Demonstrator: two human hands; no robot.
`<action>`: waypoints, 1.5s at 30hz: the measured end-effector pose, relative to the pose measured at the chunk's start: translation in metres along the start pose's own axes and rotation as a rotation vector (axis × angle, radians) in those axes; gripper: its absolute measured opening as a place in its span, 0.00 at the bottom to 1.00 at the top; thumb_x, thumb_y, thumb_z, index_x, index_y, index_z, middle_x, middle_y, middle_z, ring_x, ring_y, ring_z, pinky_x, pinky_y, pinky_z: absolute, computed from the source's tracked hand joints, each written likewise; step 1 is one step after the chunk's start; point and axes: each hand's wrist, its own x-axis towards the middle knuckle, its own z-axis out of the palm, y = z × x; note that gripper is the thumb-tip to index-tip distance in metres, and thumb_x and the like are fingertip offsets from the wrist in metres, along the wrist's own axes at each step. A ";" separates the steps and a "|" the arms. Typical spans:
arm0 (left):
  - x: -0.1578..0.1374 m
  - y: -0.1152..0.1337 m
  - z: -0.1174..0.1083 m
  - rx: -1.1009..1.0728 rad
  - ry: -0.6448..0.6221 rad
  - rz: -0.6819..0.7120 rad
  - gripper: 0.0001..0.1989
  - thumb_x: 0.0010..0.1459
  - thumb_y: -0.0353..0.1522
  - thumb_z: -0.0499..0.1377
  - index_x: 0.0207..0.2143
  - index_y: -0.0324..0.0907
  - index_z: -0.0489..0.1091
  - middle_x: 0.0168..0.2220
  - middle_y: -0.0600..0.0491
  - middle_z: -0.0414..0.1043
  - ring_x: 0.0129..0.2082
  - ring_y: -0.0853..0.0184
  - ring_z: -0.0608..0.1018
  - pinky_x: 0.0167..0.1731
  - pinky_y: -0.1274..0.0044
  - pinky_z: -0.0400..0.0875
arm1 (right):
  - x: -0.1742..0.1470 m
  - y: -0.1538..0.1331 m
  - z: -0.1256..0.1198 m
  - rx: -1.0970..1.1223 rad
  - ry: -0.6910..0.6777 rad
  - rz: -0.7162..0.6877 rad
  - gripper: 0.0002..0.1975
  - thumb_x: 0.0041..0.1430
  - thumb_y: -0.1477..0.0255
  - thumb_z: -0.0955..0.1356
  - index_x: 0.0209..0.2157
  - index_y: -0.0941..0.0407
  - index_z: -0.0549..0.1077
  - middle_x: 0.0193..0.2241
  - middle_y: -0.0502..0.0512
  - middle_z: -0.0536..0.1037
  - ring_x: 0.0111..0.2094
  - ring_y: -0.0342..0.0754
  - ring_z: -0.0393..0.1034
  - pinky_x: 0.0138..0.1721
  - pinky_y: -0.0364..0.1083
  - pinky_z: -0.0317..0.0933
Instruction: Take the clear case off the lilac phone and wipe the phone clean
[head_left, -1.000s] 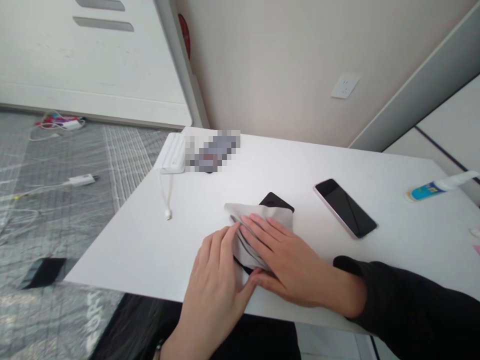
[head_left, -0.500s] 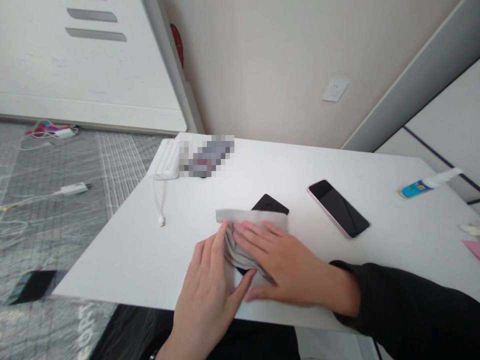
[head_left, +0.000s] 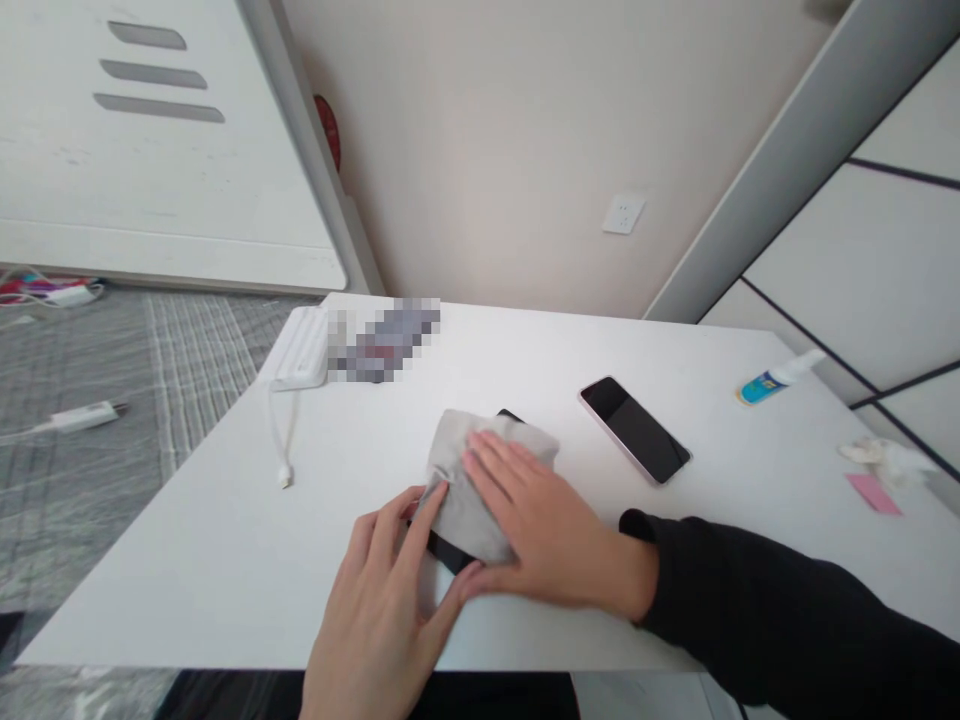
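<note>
A grey cloth point(head_left: 457, 530) lies spread over a black flat slab point(head_left: 446, 552), which looks like a phone. Only the slab's lower-left edge and a top corner show. My right hand point(head_left: 536, 515) rests flat on the cloth, fingers stretched out together and the thumb lower down. At the slab's lower-left end, my left hand point(head_left: 386, 590) grips it between thumb and fingers, its index fingertip touching the cloth's edge. To the right lies a second phone point(head_left: 636, 428) with a black screen and a pale pink edge.
A white power bank point(head_left: 300, 350) with a short cable point(head_left: 285, 470) sits at the table's back left, beside a blurred-out item point(head_left: 390, 342). Toward the right are a small spray bottle point(head_left: 772, 380), a crumpled white tissue point(head_left: 889, 460) and a pink piece point(head_left: 874, 493). A wall closes off the back.
The cloth, bunched before, is now flatter and covers more of the black slab. My right hand has shifted on it, and my left hand has moved toward the slab's lower-left end. The view has turned slightly right.
</note>
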 end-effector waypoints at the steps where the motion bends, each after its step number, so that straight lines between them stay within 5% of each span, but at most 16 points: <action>1: 0.000 -0.001 0.001 -0.005 0.006 0.000 0.34 0.67 0.49 0.57 0.68 0.42 0.56 0.59 0.41 0.66 0.57 0.49 0.69 0.54 0.57 0.73 | -0.002 -0.005 0.001 0.036 -0.019 -0.056 0.55 0.64 0.38 0.60 0.73 0.69 0.48 0.75 0.70 0.44 0.77 0.57 0.34 0.76 0.55 0.34; 5: 0.000 -0.004 0.002 -0.007 0.017 0.008 0.36 0.67 0.50 0.57 0.69 0.42 0.55 0.59 0.41 0.67 0.58 0.48 0.69 0.55 0.55 0.73 | -0.007 -0.002 -0.008 0.159 -0.022 -0.123 0.45 0.70 0.44 0.60 0.72 0.63 0.55 0.73 0.63 0.56 0.75 0.52 0.47 0.75 0.52 0.42; 9: 0.001 -0.003 -0.001 0.032 0.004 0.033 0.36 0.67 0.47 0.58 0.72 0.51 0.53 0.59 0.42 0.65 0.54 0.50 0.72 0.48 0.58 0.79 | -0.020 0.050 -0.038 0.075 0.277 0.165 0.26 0.74 0.52 0.60 0.63 0.51 0.71 0.62 0.54 0.76 0.63 0.51 0.70 0.66 0.51 0.62; 12: 0.005 -0.001 -0.007 0.044 -0.002 0.071 0.36 0.67 0.44 0.58 0.74 0.51 0.51 0.65 0.40 0.60 0.54 0.51 0.74 0.47 0.59 0.81 | -0.043 0.092 -0.057 -0.034 0.401 0.378 0.29 0.71 0.53 0.63 0.65 0.56 0.67 0.65 0.64 0.71 0.66 0.61 0.64 0.68 0.63 0.57; 14: 0.010 0.001 -0.009 0.080 -0.006 0.116 0.37 0.66 0.45 0.58 0.73 0.52 0.52 0.71 0.40 0.53 0.59 0.48 0.72 0.50 0.56 0.80 | -0.058 0.108 -0.061 -0.092 0.340 0.508 0.38 0.66 0.50 0.67 0.68 0.57 0.61 0.68 0.66 0.66 0.68 0.65 0.60 0.68 0.66 0.55; 19: 0.029 0.008 0.001 0.200 -0.047 0.299 0.35 0.68 0.46 0.57 0.73 0.51 0.53 0.76 0.44 0.46 0.70 0.43 0.63 0.55 0.53 0.78 | -0.071 0.114 -0.058 -0.097 0.281 0.578 0.40 0.63 0.57 0.69 0.72 0.53 0.55 0.68 0.62 0.67 0.67 0.64 0.62 0.65 0.63 0.61; 23: 0.038 0.038 0.022 0.195 -0.048 0.357 0.32 0.69 0.38 0.56 0.73 0.48 0.55 0.74 0.45 0.53 0.70 0.47 0.65 0.57 0.55 0.77 | -0.072 0.117 -0.065 -0.077 0.327 0.627 0.45 0.54 0.64 0.72 0.71 0.53 0.56 0.64 0.62 0.72 0.62 0.65 0.68 0.61 0.62 0.65; 27: 0.044 0.095 0.044 0.100 -0.082 0.366 0.31 0.63 0.25 0.56 0.68 0.46 0.63 0.71 0.46 0.60 0.68 0.47 0.68 0.57 0.54 0.77 | -0.081 0.127 -0.083 -0.022 0.420 0.660 0.48 0.54 0.62 0.72 0.72 0.54 0.52 0.62 0.63 0.73 0.60 0.62 0.70 0.59 0.61 0.67; 30: 0.050 0.131 0.055 -0.098 -0.132 0.420 0.30 0.61 0.22 0.54 0.65 0.43 0.66 0.70 0.48 0.63 0.68 0.52 0.69 0.59 0.58 0.76 | -0.087 0.133 -0.097 0.160 0.596 0.656 0.46 0.55 0.60 0.72 0.71 0.52 0.54 0.62 0.64 0.73 0.59 0.60 0.71 0.54 0.58 0.71; 33: 0.053 0.142 0.053 -0.281 -0.102 0.435 0.27 0.59 0.19 0.52 0.60 0.40 0.69 0.67 0.49 0.68 0.66 0.57 0.72 0.61 0.64 0.74 | -0.089 0.136 -0.102 0.417 0.710 0.601 0.42 0.55 0.57 0.73 0.69 0.49 0.59 0.63 0.63 0.72 0.58 0.60 0.71 0.51 0.57 0.71; 39: 0.040 0.085 0.004 -0.538 -0.037 0.267 0.20 0.63 0.21 0.51 0.51 0.48 0.71 0.57 0.56 0.79 0.53 0.71 0.82 0.54 0.82 0.76 | -0.082 0.121 -0.097 0.786 0.635 0.575 0.44 0.57 0.52 0.70 0.71 0.44 0.53 0.63 0.60 0.70 0.54 0.58 0.74 0.50 0.55 0.72; 45: 0.005 -0.002 -0.031 -0.418 0.074 -0.017 0.09 0.71 0.34 0.53 0.47 0.51 0.72 0.49 0.56 0.80 0.47 0.69 0.83 0.46 0.84 0.78 | -0.047 0.088 -0.081 0.771 0.291 0.497 0.39 0.58 0.52 0.69 0.67 0.46 0.57 0.64 0.63 0.64 0.52 0.59 0.71 0.39 0.51 0.73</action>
